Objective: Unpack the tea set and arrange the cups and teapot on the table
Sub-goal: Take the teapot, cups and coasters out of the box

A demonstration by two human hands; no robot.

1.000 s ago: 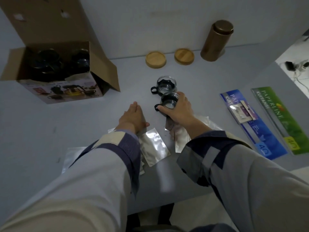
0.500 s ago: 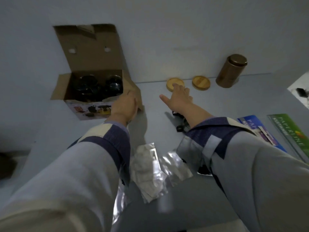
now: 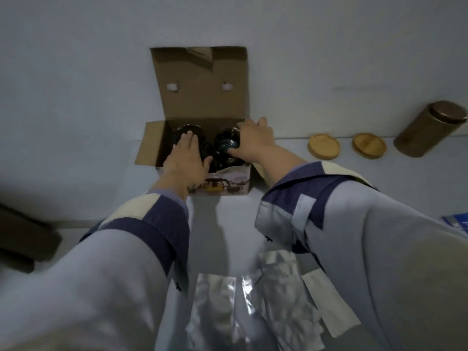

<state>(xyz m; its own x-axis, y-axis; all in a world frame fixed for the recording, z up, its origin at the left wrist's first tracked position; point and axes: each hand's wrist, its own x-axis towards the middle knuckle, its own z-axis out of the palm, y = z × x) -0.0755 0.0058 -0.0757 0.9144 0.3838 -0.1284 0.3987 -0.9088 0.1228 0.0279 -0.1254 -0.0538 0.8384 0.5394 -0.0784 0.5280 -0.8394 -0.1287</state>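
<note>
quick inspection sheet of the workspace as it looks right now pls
surface: pale grey table, dim light
job's things: open cardboard box, lid flap upright, two dark glass pieces inside; which is cup or teapot cannot be told
clutter: two round wooden coasters, bronze canister, foil wrappers near the table's front edge, blue packet at the right edge
hands: left hand flat, fingers straight over the left dark piece; right hand curled round the right dark piece
cables: nothing seen
surroundings: plain wall behind, dark shape at far left
</note>
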